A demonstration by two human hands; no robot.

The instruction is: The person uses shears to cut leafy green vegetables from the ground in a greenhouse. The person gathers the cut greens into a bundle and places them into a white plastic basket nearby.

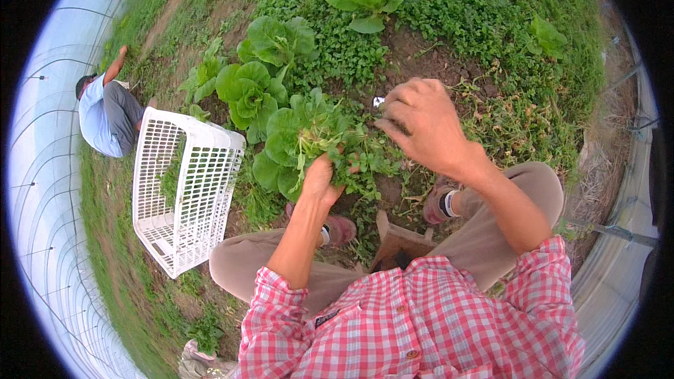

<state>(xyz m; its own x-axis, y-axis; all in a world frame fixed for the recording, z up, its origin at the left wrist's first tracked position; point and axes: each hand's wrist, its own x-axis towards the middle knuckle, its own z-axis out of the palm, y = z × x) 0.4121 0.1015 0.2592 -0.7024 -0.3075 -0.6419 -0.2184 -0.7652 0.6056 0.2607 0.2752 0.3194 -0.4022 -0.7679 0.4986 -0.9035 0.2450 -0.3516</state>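
Note:
My left hand (321, 176) is closed around a bunch of small leafy greens (366, 181), with pale stems and roots showing above the fingers. The bunch hangs over the broad leaves of a leafy cabbage-like plant (279, 139). To the right, my right hand (418, 116) is raised above the bed, blurred, its fingers curled and the thumb a little apart. Whether anything sits inside it cannot be made out. A small white piece (378, 101) shows beside its fingertips; I cannot tell if it touches them.
A white slatted plastic crate (208, 195) stands tilted at left with some greens (171, 179) inside. Beyond it crouches another person (108, 110). A low wooden stool (400, 245) is between my legs. Dense low greens (463, 16) cover the bed; plastic greenhouse film (47, 168) curves along the side.

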